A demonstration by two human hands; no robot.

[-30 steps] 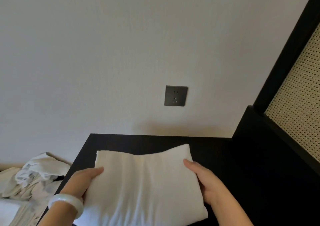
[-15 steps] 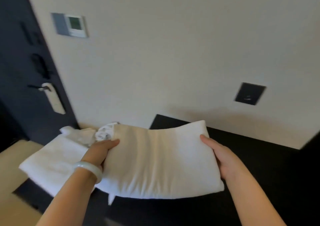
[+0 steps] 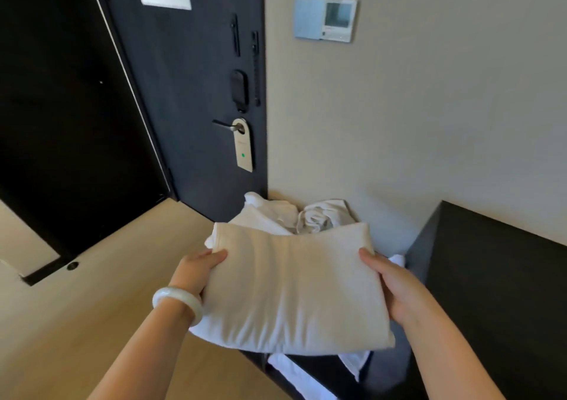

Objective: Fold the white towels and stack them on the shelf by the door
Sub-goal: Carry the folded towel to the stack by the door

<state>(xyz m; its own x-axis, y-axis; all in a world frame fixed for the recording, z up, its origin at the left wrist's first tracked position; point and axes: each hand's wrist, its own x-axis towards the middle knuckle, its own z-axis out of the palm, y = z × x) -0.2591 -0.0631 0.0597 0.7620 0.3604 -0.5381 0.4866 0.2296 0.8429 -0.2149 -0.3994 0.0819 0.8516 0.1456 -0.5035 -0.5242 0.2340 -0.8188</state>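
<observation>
Between your two hands, in the head view, sits the folded white towel point(image 3: 291, 289), held flat and slightly sagging in the middle; your left hand point(image 3: 196, 272) grips its left edge, thumb laid on top and the other fingers tucked under the cloth, out of sight; your right hand point(image 3: 395, 289) clamps the right edge in the same way, thumb above and fingers hidden beneath; a pale bangle point(image 3: 178, 303) rings your left wrist.

Just beyond the grip lies a heap of loose white towels point(image 3: 319, 218), rumpled and partly covered by the far edge of the one you hold; below the grip a dark low shelf point(image 3: 319, 366) shows, with more white cloth point(image 3: 288, 372) peeking out under the towel's near edge; whether the held towel touches anything beneath it cannot be told.

To the right of your right hand stands a black cabinet point(image 3: 497, 292), close beside your wrist; to the left of your left hand stretches the light wooden floor point(image 3: 76, 307).

Well beyond the grip, up and to the left, is the dark door point(image 3: 190, 77); a pale hanger card point(image 3: 243, 148) dangles from its lever handle point(image 3: 224, 125); above the grip, on the beige wall, sits a control panel point(image 3: 325, 19).
</observation>
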